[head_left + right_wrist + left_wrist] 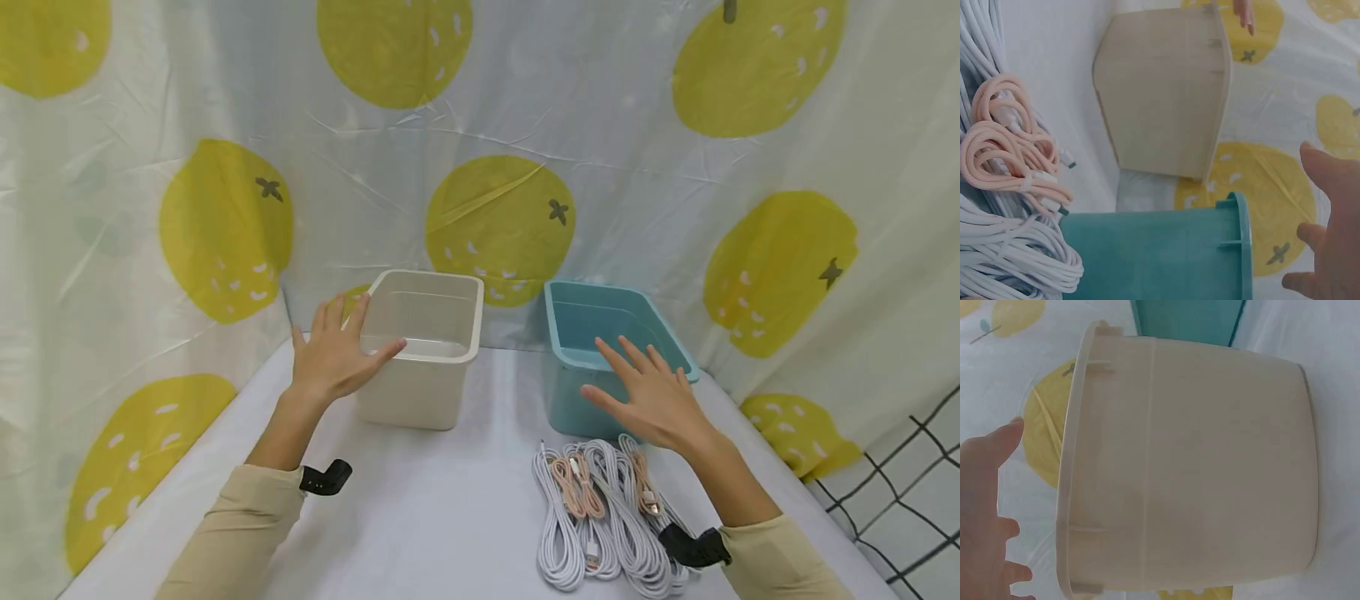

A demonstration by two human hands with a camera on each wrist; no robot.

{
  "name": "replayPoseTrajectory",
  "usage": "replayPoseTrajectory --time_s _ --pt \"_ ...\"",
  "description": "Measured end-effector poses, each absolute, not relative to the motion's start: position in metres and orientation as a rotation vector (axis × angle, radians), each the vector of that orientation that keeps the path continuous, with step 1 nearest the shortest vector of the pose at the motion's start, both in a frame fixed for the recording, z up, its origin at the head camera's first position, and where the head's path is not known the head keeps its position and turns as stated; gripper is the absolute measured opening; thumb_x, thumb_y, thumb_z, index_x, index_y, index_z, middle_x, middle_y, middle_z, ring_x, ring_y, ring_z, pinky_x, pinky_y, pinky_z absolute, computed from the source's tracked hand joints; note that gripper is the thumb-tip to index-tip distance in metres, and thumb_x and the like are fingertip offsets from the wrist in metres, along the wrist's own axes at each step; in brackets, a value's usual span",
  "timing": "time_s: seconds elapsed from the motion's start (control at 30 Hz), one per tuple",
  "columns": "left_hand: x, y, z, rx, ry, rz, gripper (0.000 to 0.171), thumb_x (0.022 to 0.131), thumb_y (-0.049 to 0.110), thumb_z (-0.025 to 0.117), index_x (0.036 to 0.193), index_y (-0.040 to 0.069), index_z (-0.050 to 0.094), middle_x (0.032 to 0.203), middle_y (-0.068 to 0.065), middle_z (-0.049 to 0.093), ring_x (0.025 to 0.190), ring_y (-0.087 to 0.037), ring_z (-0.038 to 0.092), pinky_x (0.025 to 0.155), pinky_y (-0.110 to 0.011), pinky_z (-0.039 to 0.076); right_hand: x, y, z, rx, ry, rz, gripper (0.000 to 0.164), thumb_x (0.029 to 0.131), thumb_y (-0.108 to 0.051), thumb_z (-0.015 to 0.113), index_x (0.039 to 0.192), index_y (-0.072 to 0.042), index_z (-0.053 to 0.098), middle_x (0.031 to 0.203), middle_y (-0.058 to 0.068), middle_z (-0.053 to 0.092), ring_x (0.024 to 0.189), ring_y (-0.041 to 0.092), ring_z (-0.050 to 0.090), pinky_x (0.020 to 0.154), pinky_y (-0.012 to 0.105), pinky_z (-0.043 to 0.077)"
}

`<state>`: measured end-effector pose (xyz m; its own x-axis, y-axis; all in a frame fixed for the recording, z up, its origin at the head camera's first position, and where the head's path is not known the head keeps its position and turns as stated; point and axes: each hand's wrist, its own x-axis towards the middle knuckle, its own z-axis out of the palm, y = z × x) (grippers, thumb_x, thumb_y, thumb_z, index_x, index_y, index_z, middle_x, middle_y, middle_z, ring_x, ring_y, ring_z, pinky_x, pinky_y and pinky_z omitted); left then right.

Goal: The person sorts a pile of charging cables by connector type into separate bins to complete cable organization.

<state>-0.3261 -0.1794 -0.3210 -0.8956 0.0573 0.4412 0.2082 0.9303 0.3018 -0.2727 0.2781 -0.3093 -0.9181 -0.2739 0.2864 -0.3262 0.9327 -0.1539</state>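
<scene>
With fingers spread, my left hand [330, 358] hovers at the near left corner of a beige plastic bin [420, 392]. My right hand [656, 400], also spread and holding nothing, is over the near side of a teal bin [592, 400]. Below the right hand lies a pile of coiled white cables [626, 517] with several smaller peach-coloured cables [577, 483] bundled on top. In the right wrist view, the peach cables [1004, 156] show USB-type plugs. The inside of the beige bin looks bare; part of the teal bin's inside is hidden.
A white cloth covers the table [420, 517]. Behind both bins hangs a pale curtain [615, 175] printed with yellow fruit. At the lower right a dark wire grid [892, 492] stands beside the table. Each wrist wears a black camera strap.
</scene>
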Motion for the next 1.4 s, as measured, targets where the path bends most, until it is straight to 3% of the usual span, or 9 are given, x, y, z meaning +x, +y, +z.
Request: replayPoseTrajectory --time_s 0.27,0.47,0.67,0.8,1.07,1.23,1.4 --pt "-0.328 -0.195 -0.339 -0.181 -2.577 -0.879 0.115 0.089 0.076 0.059 0.164 0.000 0.016 0.166 -0.024 0.021 0.145 -0.051 0.030 0.107 -0.073 0.033 -0.255 0.287 -0.335 0.527 -2.691 0.372 0.079 0.101 -0.057 0.058 0.165 -0.020 0.030 0.165 0.022 0.027 0.145 0.055 0.027 0.104 0.081 0.021" --pt "-0.334 -0.203 -0.354 -0.220 -2.406 -1.307 0.093 0.088 0.056 0.079 0.151 0.005 0.035 0.141 -0.023 0.052 0.123 -0.042 0.054 0.102 -0.061 0.043 -0.245 0.291 -0.355 0.538 -2.612 0.456 0.074 0.101 -0.051 0.063 0.163 -0.020 0.037 0.162 0.020 0.034 0.141 0.052 0.035 0.101 0.078 0.029" --pt "-0.335 -0.211 -0.363 -0.225 -2.376 -1.492 0.098 0.086 0.048 0.084 0.159 0.008 0.031 0.143 -0.024 0.054 0.128 -0.039 0.053 0.099 -0.056 0.047 -0.241 0.297 -0.373 0.499 -2.597 0.530 0.073 0.100 -0.048 0.065 0.160 -0.014 0.041 0.156 0.022 0.041 0.136 0.052 0.041 0.096 0.077 0.036" --pt "-0.338 -0.212 -0.364 -0.238 -2.377 -1.514 0.090 0.087 0.045 0.084 0.154 0.005 0.040 0.138 -0.023 0.057 0.125 -0.037 0.054 0.096 -0.051 0.048 -0.236 0.305 -0.384 0.451 -2.641 0.566 0.072 0.101 -0.047 0.064 0.160 -0.010 0.041 0.153 0.025 0.044 0.135 0.053 0.041 0.095 0.079 0.036" --pt "-0.339 -0.213 -0.366 -0.272 -2.374 -1.612 0.094 0.092 0.035 0.081 0.161 0.001 0.029 0.148 -0.025 0.049 0.134 -0.039 0.048 0.105 -0.056 0.043 -0.225 0.319 -0.405 0.314 -2.785 0.541 0.084 0.101 -0.056 0.059 0.159 0.001 0.037 0.148 0.033 0.045 0.132 0.057 0.043 0.092 0.080 0.038" --pt "-0.341 -0.213 -0.367 -0.291 -2.377 -1.636 0.096 0.093 0.035 0.080 0.163 0.001 0.025 0.151 -0.026 0.046 0.137 -0.039 0.044 0.108 -0.059 0.040 -0.221 0.325 -0.415 0.189 -2.874 0.469 0.094 0.096 -0.063 0.063 0.146 0.015 0.046 0.128 0.032 0.060 0.114 0.050 0.059 0.087 0.068 0.049" --pt "-0.340 -0.212 -0.366 -0.294 -2.387 -1.634 0.097 0.092 0.039 0.081 0.163 0.003 0.025 0.149 -0.025 0.048 0.136 -0.038 0.046 0.108 -0.059 0.040 -0.219 0.334 -0.422 0.169 -2.918 0.462 0.086 0.092 -0.059 0.071 0.132 0.016 0.059 0.107 0.017 0.068 0.092 0.030 0.067 0.075 0.051 0.056"
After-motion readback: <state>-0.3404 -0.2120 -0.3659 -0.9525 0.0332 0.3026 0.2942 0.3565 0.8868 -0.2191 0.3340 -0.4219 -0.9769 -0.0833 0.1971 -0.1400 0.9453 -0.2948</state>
